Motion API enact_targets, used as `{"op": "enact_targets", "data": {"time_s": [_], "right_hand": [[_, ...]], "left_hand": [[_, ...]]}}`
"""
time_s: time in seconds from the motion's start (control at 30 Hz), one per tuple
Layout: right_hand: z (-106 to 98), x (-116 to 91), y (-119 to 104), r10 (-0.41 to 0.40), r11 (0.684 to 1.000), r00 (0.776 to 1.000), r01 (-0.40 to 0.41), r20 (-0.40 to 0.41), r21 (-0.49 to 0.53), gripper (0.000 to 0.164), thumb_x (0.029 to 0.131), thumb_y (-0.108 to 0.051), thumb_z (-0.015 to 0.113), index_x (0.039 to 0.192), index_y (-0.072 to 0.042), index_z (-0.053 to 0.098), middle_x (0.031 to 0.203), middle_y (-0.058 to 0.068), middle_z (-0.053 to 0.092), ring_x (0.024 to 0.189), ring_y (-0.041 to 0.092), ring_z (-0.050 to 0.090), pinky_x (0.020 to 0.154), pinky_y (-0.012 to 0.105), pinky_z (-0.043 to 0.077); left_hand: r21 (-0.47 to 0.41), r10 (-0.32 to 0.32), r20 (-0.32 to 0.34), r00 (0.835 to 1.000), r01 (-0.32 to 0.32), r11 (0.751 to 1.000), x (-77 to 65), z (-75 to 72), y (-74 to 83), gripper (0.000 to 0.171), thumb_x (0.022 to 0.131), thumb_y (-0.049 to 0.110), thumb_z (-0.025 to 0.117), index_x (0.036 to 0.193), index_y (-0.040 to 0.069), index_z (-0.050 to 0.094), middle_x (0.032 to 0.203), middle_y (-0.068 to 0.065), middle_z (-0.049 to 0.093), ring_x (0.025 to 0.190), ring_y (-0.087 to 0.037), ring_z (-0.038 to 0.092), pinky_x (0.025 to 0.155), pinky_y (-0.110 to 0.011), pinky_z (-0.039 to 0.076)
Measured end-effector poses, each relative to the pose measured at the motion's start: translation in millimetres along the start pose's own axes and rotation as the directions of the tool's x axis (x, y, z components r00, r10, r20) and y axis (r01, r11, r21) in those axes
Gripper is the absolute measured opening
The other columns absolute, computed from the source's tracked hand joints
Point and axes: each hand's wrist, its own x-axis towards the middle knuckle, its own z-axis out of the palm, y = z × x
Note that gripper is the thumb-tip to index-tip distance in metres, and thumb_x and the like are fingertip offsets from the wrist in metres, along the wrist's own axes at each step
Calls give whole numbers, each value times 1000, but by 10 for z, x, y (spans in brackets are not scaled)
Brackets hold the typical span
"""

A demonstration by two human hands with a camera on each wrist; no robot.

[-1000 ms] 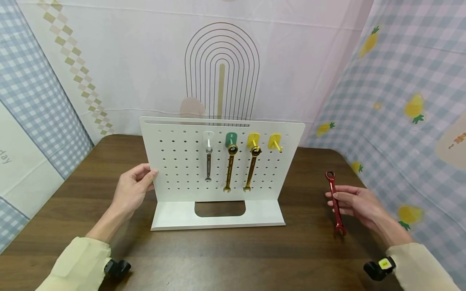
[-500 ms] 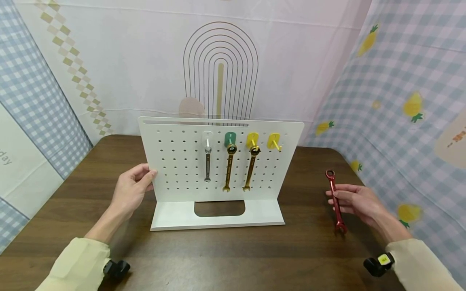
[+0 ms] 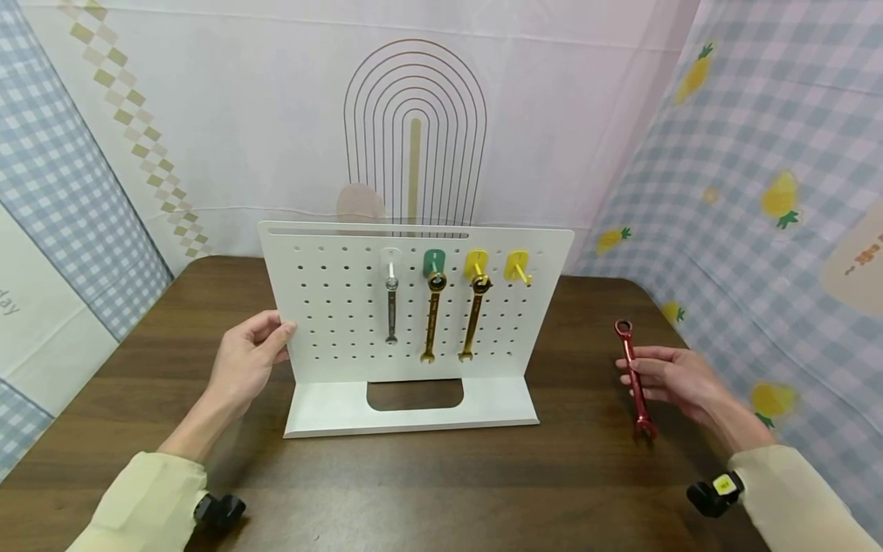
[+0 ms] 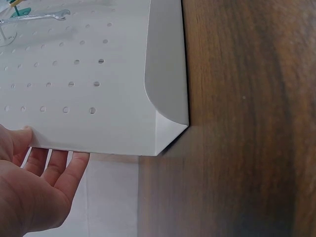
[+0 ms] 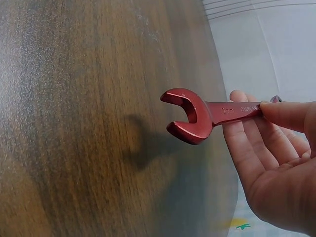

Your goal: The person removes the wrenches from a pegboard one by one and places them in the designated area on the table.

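Observation:
A white pegboard stand [image 3: 331, 307] stands upright on the brown table. My left hand [image 3: 243, 356] pinches its left edge, thumb on the front face and fingers behind, as the left wrist view also shows. Off to the right, my right hand [image 3: 679, 379] holds a red combination wrench [image 3: 632, 376] between thumb and fingers. In the right wrist view the wrench's open end [image 5: 195, 118] points away from the palm, its shadow falling on the table. On the board hang a small silver wrench [image 3: 392, 310] and two gold wrenches, one left [image 3: 432, 318] and one right [image 3: 472, 318].
The silver wrench hangs from a white hook [image 3: 390, 264], the gold ones from a green hook [image 3: 434, 262] and a yellow hook [image 3: 476, 264]. A second yellow hook [image 3: 517, 266] at the right bears nothing. Patterned cloth [image 3: 552, 115] encloses the table [image 3: 414, 491] behind and at the sides.
The head view has shifted very slightly. Both hands keep their holds on the board and the red wrench, with no other visible movement.

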Motion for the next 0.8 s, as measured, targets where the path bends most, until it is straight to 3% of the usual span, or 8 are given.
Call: {"op": "enact_targets", "data": {"time_s": [0.3,0.8], "right_hand": [[-20,23,-5,1,1000,1000,-2,17,17,15,108,-16,63,121,-16,70,105,-10,80,93,10,78,81,34,66],[-63,24,58,13,1000,1000,-13,2,-21,39,108,-17,62,142,2,56,105,-10,80,92,10,78,80,33,66]], "left_hand": [[-3,2,-3,1000,-2,1000,-3,-6,-9,32,107,20,65,126,-6,65,88,25,66,88,6,62,76,-14,59],[-7,4,4,1000,-4,1000,-7,-2,3,32,107,19,65,126,-6,65,89,24,66,89,7,62,77,-13,59]]}}
